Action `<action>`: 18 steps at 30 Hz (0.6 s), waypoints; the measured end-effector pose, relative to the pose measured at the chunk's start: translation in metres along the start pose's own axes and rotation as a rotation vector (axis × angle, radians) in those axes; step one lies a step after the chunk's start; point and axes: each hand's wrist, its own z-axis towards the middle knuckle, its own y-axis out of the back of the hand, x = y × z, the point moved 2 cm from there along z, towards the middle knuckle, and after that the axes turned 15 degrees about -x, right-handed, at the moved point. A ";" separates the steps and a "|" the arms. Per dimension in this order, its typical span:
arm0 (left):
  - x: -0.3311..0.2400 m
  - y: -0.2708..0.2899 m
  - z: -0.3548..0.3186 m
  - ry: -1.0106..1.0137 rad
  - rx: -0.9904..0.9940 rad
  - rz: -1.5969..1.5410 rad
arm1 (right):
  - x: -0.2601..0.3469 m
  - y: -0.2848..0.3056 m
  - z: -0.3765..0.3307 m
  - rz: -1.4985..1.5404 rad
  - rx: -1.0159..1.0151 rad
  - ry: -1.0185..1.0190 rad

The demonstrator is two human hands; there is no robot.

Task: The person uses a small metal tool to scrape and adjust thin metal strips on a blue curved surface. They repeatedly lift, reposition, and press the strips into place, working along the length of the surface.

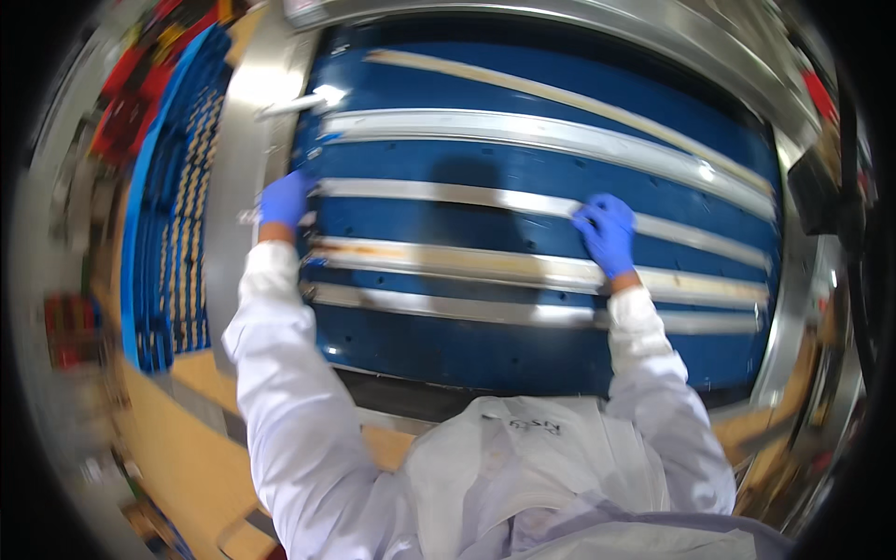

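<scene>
My left hand (286, 198), in a blue glove, is at the left end of a narrow metal strip (420, 191) that lies across a dark blue bed. Motion blurs its fingers, so its grip is hard to read. Farther right along the same strip is my gloved right hand (609, 235), its fingers curled in against the thumb over the metal. Whatever is between those fingertips is too small to make out. Nearer to me lie a wider strip with brownish stains (448, 263) and another plain strip (420, 303).
Beyond my hands, a wide silver rail (523, 128) and a cream-coloured strip (523, 86) cross the blue bed (448, 350). A shiny metal frame (247, 140) surrounds it. To the left stands a blue tray (149, 233) with rows of small tan pieces. A white rod (291, 105) rests on the frame.
</scene>
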 end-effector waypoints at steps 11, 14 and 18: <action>-0.161 0.040 -0.040 -0.347 0.063 -0.243 | -0.107 0.138 -0.130 -0.149 -0.410 -0.314; -0.251 0.051 -0.048 -0.351 -0.021 -0.349 | -0.176 0.214 -0.183 -0.280 -0.459 -0.586; -0.383 0.067 -0.066 -0.354 -0.074 -0.398 | -0.257 0.282 -0.210 -0.330 -0.553 -0.622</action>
